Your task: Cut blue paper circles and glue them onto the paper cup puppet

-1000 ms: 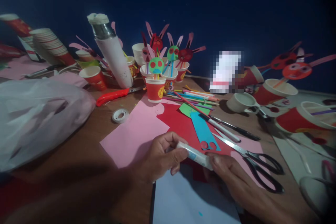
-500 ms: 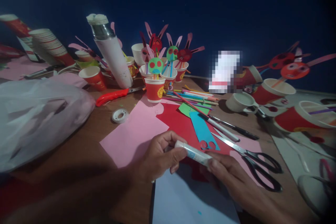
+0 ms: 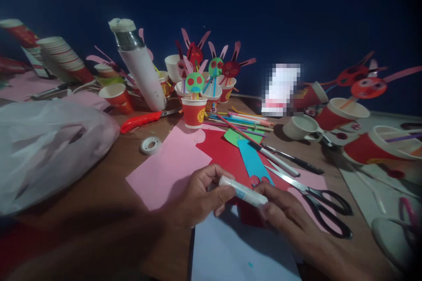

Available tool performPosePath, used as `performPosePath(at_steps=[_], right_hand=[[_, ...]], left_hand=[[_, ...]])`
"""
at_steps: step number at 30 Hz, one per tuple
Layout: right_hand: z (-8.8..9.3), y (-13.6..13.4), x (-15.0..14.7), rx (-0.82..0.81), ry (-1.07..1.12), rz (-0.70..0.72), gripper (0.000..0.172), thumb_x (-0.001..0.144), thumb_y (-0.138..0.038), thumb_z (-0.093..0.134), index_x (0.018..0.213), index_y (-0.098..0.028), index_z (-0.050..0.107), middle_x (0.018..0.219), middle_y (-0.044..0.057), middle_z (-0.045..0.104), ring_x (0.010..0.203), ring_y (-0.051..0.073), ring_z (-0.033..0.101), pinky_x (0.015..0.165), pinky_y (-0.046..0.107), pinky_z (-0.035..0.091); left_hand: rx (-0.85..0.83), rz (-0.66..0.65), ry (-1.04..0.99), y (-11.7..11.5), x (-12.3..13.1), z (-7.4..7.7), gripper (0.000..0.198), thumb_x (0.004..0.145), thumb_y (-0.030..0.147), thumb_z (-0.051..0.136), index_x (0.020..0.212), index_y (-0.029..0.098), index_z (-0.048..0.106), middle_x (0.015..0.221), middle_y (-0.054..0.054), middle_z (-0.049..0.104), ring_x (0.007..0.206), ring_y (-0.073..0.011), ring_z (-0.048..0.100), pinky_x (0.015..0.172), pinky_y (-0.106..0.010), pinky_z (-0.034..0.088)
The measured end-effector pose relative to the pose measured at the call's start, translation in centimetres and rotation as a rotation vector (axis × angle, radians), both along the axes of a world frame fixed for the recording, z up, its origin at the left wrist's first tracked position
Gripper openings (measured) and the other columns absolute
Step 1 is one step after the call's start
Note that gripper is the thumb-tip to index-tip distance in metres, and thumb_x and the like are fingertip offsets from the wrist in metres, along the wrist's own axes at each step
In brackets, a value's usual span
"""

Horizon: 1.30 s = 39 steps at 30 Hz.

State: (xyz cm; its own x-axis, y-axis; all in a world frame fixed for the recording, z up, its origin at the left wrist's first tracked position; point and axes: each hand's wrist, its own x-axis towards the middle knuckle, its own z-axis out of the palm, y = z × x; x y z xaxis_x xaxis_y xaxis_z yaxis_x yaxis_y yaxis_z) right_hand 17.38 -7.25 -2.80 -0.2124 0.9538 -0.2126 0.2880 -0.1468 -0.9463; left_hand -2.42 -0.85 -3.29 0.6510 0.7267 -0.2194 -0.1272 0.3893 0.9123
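A white glue stick with a blue label lies slantwise between my hands, above the papers. My left hand wraps its fingers and thumb around the tube's left end. At the right end, the thumb and fingers of my right hand close about the tip. Below them is a pale sheet with a small blue scrap on it. Red paper, pink paper and a blue strip with round cut-outs lie just beyond.
Black-handled scissors lie to the right, beside pens. A red-handled cutter, a tape roll and a plastic bag are on the left. Behind stand a flask, a mug and paper cups with paper faces.
My right fingers have shifted slightly at the glue stick's right end, baring more of its tip. The left hand and the tube have barely moved.
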Motion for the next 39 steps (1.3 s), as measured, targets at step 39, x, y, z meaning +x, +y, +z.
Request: performPosePath(at_steps=[39], right_hand=[[-0.8,-0.4,-0.9,0.050,0.367,-0.095,0.030,0.073,-0.033,0.071,0.102,-0.032,0.065,0.089,0.000,0.066,0.073,0.013,0.059,0.063,0.022,0.048]], left_hand=[[-0.020,-0.075,0.062,-0.5,0.0,-0.5,0.036,0.075,0.037,0.068,0.100,0.017,0.052,0.052,0.007,0.050,0.043,-0.0043,0.044,0.041,-0.014,0.030]])
